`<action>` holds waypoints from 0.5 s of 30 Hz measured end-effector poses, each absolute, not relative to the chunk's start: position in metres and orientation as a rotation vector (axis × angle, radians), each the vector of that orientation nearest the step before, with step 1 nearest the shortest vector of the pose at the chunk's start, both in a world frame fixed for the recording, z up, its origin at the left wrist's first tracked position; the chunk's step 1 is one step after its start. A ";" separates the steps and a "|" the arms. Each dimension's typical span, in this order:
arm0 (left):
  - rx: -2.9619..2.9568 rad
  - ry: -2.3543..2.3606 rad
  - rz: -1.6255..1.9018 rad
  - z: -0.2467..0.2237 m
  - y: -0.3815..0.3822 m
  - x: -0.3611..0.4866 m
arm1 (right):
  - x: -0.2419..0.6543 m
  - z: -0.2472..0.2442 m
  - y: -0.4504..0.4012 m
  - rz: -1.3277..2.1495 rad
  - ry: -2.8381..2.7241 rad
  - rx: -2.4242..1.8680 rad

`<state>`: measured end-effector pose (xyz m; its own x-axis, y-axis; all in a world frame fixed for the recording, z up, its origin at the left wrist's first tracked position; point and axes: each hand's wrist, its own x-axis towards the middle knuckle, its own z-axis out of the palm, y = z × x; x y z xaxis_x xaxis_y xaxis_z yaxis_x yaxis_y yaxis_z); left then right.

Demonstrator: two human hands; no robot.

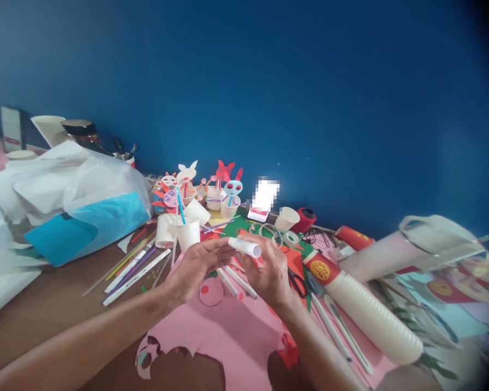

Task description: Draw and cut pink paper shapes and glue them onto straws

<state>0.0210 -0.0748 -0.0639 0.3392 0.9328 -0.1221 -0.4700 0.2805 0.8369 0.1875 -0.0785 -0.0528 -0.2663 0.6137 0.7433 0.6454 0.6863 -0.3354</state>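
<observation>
A short white plastic tube (245,247), perhaps a glue stick, lies between the thumb and fingers of my right hand (267,274). My left hand (198,269) is held just left of it, its fingertips reaching the tube's near end. I cannot tell whether they grip it. Below both hands spreads a sheet of pink craft paper (224,331) with cut edges. Several white paper straws (236,282) lie under my hands, and black-handled scissors (297,283) sit to the right.
Paper-cup figures with rabbit ears (232,190) stand against the blue wall (309,108). A white plastic bag (81,184) fills the left of the wooden table (36,320). Long stacked ribbed paper cups (370,317) lie at the right, beside tape rolls (291,237).
</observation>
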 end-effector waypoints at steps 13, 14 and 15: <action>0.788 0.721 1.050 -0.064 -0.071 0.019 | 0.191 -0.055 -0.075 -0.078 -2.004 -1.011; 0.789 0.723 1.048 -0.064 -0.071 0.019 | 0.190 -0.056 -0.075 -0.075 -2.004 -1.003; 0.791 0.723 1.046 -0.065 -0.071 0.019 | 0.190 -0.056 -0.075 -0.067 -2.004 -0.996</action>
<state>0.0186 -0.0711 -0.0645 0.3316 0.9330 -0.1395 -0.4606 0.2892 0.8392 0.1898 -0.0752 -0.0562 -0.2987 0.6211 0.7246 0.6682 0.6782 -0.3059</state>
